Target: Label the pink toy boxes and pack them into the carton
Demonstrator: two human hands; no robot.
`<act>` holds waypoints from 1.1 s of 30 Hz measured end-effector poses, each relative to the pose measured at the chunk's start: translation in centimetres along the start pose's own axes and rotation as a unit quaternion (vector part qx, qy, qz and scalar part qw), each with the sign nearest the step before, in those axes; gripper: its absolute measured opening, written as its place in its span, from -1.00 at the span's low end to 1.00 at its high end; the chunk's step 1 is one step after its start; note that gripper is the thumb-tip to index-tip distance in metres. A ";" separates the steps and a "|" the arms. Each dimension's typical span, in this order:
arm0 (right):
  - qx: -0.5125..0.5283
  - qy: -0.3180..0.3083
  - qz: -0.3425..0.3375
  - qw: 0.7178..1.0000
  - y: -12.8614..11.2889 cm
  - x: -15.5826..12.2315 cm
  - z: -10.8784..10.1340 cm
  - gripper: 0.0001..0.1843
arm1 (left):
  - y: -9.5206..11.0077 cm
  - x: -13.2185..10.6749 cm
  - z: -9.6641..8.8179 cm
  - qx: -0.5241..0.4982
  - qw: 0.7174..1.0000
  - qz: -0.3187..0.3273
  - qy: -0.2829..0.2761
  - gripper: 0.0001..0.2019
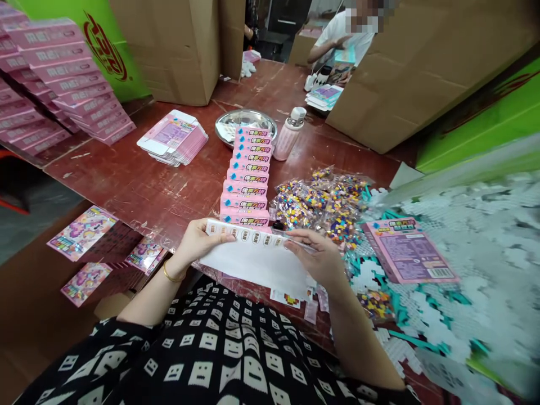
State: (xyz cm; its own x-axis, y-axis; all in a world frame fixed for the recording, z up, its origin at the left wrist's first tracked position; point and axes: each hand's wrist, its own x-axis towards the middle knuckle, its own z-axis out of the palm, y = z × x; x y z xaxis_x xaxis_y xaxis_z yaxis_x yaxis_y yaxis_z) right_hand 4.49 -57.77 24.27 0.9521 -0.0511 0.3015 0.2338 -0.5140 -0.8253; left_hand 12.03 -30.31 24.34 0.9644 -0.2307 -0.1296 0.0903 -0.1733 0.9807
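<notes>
A white sticker sheet (253, 263) with a row of round printed labels along its top edge is stretched between my hands. My left hand (201, 243) pinches its left end, thumb on top. The right end is gripped by my right hand (319, 256), whose fingertips lie at the last labels. Just beyond the sheet, a row of pink boxes (247, 179) stands overlapping, running away from me. Clear bags of colourful small pieces (324, 208) lie to the right of this row. Small papers and packets (310, 310) lie partly under the sheet.
Flat pink cartons (172, 136), a metal tray (224, 116) and a pink bottle (289, 134) stand farther back. At right, a pink box (407, 251) rests on white and teal pieces (485, 253). Stacked boxes (63, 73) rise at left. Another person (358, 36) sits beyond large cardboard boxes (422, 62).
</notes>
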 end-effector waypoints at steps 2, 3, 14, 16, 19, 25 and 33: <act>-0.014 0.015 -0.054 0.998 0.1 -0.3 0.0 -0.85 | -0.1 0.1 0.1 -0.019 0.999 -0.026 -0.014 -0.67; -0.027 0.020 -0.089 0.995 0.1 -0.5 -0.1 -0.83 | -0.1 0.1 0.2 -0.026 0.999 -0.031 -0.017 -0.67; 0.049 -0.004 -0.133 0.990 -1.3 -0.2 -2.0 -0.55 | 0.3 0.8 -0.6 -0.024 0.997 -0.049 -0.062 -0.61; -0.026 -0.037 -0.158 0.986 -1.7 0.3 -1.5 -0.27 | 0.7 0.7 -0.6 -0.012 0.996 -0.045 -0.073 -0.62; -0.111 -0.061 -0.220 0.967 -2.1 0.7 -0.5 -0.14 | 1.2 0.6 -0.6 -0.013 0.995 -0.055 -0.084 -0.64; -0.172 -0.040 -0.319 0.931 -0.7 0.2 0.1 -0.09 | 1.6 0.9 -0.9 -0.039 0.989 -0.083 -0.116 -0.66; -0.039 -0.001 -0.251 0.967 -0.9 -0.2 0.5 -0.19 | 1.1 1.5 -0.8 -0.050 0.985 -0.092 -0.139 -0.73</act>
State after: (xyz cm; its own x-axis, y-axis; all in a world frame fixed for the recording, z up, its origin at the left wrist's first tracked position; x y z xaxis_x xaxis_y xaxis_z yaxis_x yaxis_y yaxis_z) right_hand 4.15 -56.87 24.71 0.7233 0.2239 0.6532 0.6510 -0.5365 -0.5370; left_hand 13.76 -30.09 25.38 0.8254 -0.4590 -0.3286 0.2958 -0.1440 0.9443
